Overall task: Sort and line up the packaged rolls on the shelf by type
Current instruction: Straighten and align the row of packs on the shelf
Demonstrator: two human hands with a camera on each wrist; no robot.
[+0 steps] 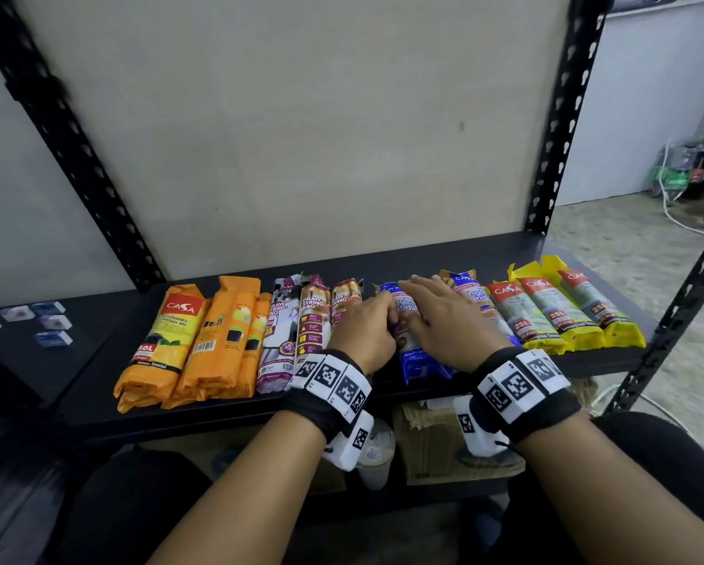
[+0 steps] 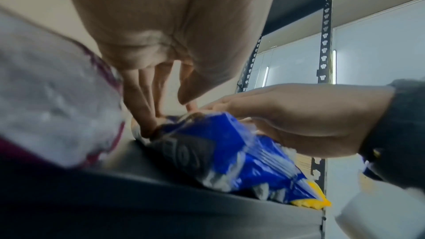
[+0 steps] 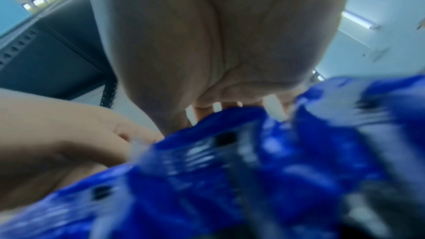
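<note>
- We count three orange packs (image 1: 203,340) at the left end of the black shelf (image 1: 484,250), lying side by side with their long sides touching.
- Next to them we see three "Draw String Bag" packs (image 1: 311,320) in white and maroon, also side by side.
- Two blue packs show in the middle: the blue pack (image 1: 409,352) under both hands, and a second blue pack (image 1: 470,295) just to its right, partly hidden by the right hand.
- At the right end we count three yellow packs (image 1: 566,311), slanted but parallel, each marked 25L.
- Our left hand (image 1: 366,324) has its fingers curled down onto the left edge of the blue pack, gripping it.
- Our right hand (image 1: 448,320) lies flat on the same pack, fingers straight and spread, pressing down.
- On the surface to the left we see several small blue and white boxes (image 1: 50,320); the count is unclear.
</note>
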